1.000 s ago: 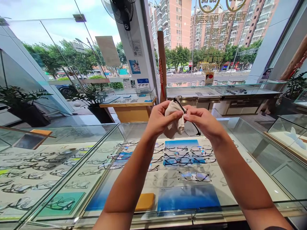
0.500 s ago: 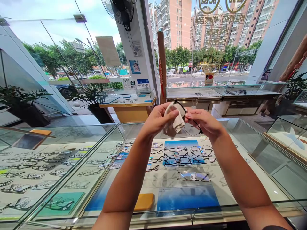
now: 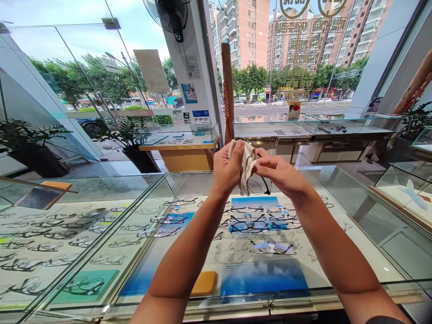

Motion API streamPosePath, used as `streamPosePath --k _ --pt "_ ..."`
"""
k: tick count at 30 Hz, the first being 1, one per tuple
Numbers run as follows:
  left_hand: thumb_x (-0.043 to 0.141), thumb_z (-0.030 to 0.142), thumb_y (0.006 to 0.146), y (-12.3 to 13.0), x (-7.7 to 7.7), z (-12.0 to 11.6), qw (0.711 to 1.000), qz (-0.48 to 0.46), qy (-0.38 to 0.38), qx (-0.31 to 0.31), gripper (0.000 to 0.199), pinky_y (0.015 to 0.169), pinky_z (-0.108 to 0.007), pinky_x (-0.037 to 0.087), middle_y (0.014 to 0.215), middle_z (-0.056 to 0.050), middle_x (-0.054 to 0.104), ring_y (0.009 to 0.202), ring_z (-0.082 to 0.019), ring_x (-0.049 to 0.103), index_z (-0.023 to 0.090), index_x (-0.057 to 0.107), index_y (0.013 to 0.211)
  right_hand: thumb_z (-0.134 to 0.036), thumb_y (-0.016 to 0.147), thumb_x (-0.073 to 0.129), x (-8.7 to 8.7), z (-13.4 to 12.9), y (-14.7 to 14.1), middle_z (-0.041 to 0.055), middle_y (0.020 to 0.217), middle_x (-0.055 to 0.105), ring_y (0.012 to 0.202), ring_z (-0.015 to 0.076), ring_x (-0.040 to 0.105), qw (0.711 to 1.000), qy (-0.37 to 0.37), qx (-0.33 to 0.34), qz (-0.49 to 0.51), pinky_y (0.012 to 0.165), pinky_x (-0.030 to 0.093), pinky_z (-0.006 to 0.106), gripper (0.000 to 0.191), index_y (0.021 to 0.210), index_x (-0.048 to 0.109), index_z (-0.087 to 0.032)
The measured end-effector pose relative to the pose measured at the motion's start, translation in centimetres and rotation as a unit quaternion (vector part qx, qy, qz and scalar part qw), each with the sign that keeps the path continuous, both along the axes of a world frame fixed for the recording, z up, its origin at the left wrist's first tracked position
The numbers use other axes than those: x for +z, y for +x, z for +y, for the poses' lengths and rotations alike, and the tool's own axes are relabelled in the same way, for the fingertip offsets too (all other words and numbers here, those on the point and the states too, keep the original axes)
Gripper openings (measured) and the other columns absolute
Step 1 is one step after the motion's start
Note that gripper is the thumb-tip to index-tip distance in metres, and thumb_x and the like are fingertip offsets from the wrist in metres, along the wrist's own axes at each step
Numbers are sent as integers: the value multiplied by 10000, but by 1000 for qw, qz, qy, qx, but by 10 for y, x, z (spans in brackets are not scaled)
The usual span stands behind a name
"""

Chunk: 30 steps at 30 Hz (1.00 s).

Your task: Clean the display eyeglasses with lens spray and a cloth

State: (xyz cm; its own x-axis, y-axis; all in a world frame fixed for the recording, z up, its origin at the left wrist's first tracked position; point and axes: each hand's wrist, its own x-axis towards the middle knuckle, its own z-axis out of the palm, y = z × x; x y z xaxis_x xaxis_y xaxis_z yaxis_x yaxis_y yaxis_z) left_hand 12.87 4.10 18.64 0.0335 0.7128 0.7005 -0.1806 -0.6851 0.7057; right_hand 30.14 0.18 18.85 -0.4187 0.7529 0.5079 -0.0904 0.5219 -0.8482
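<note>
My left hand (image 3: 228, 167) is closed on a cream cleaning cloth (image 3: 248, 164), its thumb pressed on top. The cloth is folded over part of a pair of eyeglasses (image 3: 269, 186) with a dark thin frame. One lens and part of the rim show below the cloth; the rest is hidden by cloth and fingers. My right hand (image 3: 278, 170) pinches the eyeglasses from the right, its fingertips touching the cloth's edge. Both hands are held up in front of me, above the glass display case (image 3: 357, 234).
Several rows of glasses (image 3: 249, 225) lie inside the case, with blue cards (image 3: 263, 281) and a yellow-orange case (image 3: 204, 283). Another glass showcase (image 3: 67, 225) adjoins on the left. Farther back stand low counters (image 3: 189, 155), a brown post (image 3: 227, 90) and potted plants (image 3: 133, 144) by the windows.
My left hand has turned more upright and moved slightly right with the cloth. The eyeglasses have tilted and shifted a little left, and more of them is covered. My right hand has moved slightly left.
</note>
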Motion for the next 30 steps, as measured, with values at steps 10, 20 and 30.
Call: streamPosePath --k 10,20,30 --pt "830 500 860 -38 22 7 984 39 -82 -154 337 639 -264 528 782 -18 673 668 -136 629 210 749 1011 -452 922 791 9 3 23 66 1157 751 1159 236 677 996 -38 -35 68 1090 530 422 246 787 822 -250" --pt "799 437 883 -33 23 -7 976 114 159 99 260 568 -289 445 808 -12 632 644 -125 532 224 657 840 -511 910 823 17 -11 31 37 891 735 983 208 746 993 -49 -44 95 1012 580 363 321 807 744 -218" --pt "856 585 862 -29 25 -20 872 239 370 216 748 976 -418 631 1423 -128 718 1278 -299 704 271 603 1492 -423 1049 687 20 -19 32 6 864 750 893 162 703 998 45 -35 -3 951 528 330 265 870 785 -254"
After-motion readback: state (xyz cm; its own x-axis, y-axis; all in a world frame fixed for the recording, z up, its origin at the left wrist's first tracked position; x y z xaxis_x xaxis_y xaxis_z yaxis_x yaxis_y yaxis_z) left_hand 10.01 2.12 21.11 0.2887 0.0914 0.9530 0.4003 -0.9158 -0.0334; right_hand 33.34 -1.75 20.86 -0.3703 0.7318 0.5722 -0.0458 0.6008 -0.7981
